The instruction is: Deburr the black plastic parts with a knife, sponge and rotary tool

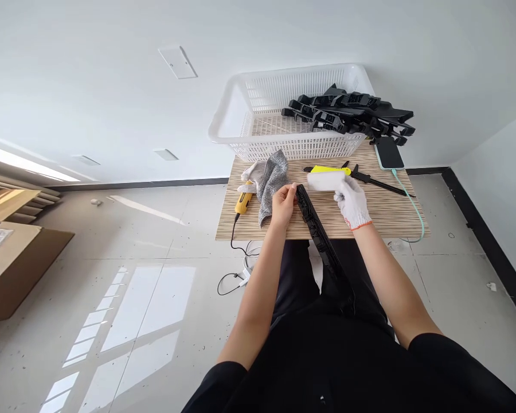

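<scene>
Your long black ribbed plastic strip, stiff and light, is pinched at its far end by your bare left hand, while your gloved right hand clasps a white block.

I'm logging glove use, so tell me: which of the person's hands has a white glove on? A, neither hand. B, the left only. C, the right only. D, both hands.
C: the right hand wears a white glove and holds a white block, while the bare left hand grips the long black strip.
</scene>
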`<action>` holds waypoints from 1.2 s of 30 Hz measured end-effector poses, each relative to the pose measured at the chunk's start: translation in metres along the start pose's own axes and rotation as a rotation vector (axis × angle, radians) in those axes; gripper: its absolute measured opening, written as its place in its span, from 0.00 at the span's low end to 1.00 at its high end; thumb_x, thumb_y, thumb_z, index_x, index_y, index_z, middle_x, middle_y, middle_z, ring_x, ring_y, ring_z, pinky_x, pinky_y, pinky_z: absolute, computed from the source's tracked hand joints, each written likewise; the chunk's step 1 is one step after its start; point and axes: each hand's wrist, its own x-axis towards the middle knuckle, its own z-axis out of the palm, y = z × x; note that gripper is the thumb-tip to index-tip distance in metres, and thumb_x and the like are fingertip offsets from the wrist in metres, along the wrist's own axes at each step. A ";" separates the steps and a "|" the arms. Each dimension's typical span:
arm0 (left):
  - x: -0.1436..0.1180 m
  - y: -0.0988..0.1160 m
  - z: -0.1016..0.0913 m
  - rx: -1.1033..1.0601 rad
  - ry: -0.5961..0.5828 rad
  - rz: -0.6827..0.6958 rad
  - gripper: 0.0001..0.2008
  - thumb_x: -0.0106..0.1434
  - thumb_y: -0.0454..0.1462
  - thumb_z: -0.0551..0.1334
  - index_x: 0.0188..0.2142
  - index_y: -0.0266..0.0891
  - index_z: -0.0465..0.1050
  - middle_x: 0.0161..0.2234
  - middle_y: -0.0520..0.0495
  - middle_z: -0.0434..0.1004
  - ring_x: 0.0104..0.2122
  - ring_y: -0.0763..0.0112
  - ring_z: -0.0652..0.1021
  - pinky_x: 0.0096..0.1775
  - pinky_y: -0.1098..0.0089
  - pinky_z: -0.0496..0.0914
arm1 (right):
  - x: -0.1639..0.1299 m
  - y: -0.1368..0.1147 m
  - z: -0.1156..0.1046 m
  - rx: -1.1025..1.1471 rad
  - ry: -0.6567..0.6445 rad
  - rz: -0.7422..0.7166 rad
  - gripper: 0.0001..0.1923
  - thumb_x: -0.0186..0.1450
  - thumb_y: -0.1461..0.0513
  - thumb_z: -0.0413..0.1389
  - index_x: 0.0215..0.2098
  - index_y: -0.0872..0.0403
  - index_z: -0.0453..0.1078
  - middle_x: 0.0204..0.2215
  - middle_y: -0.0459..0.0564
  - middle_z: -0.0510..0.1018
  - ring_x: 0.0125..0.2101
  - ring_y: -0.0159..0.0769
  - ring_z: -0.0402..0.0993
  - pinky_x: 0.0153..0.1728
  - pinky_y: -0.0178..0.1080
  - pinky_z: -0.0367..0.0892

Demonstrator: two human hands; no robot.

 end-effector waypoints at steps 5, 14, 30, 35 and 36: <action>0.000 0.000 -0.001 -0.006 0.013 0.003 0.19 0.60 0.53 0.69 0.33 0.39 0.80 0.24 0.53 0.72 0.24 0.77 0.69 0.27 0.75 0.67 | -0.005 -0.004 -0.003 -0.005 -0.138 0.139 0.27 0.55 0.39 0.66 0.37 0.47 0.63 0.23 0.39 0.68 0.15 0.23 0.56 0.13 0.32 0.45; 0.000 -0.001 0.000 -0.029 0.025 -0.010 0.17 0.61 0.52 0.69 0.32 0.39 0.79 0.23 0.53 0.70 0.23 0.78 0.67 0.26 0.75 0.66 | -0.006 -0.001 0.001 -0.057 -0.216 0.167 0.31 0.49 0.42 0.71 0.39 0.48 0.63 0.22 0.39 0.70 0.17 0.26 0.62 0.15 0.32 0.53; 0.000 0.002 0.000 -0.020 0.018 0.004 0.19 0.60 0.53 0.69 0.32 0.39 0.78 0.23 0.54 0.68 0.24 0.77 0.69 0.28 0.74 0.68 | -0.015 -0.011 -0.007 0.032 -0.278 0.123 0.28 0.55 0.40 0.65 0.44 0.44 0.66 0.28 0.41 0.72 0.18 0.28 0.65 0.15 0.33 0.54; 0.000 0.001 0.001 -0.040 0.010 0.000 0.20 0.59 0.54 0.70 0.32 0.39 0.78 0.23 0.54 0.70 0.24 0.77 0.69 0.28 0.74 0.67 | -0.019 -0.002 0.000 -0.119 -0.307 0.048 0.21 0.53 0.52 0.70 0.35 0.48 0.66 0.33 0.42 0.73 0.21 0.25 0.65 0.20 0.34 0.62; -0.001 0.002 0.001 -0.044 0.007 -0.004 0.20 0.59 0.55 0.70 0.32 0.39 0.78 0.23 0.54 0.70 0.24 0.77 0.70 0.28 0.74 0.67 | -0.020 -0.002 0.002 -0.121 -0.237 0.002 0.20 0.54 0.53 0.69 0.38 0.48 0.67 0.35 0.42 0.73 0.22 0.25 0.65 0.21 0.34 0.64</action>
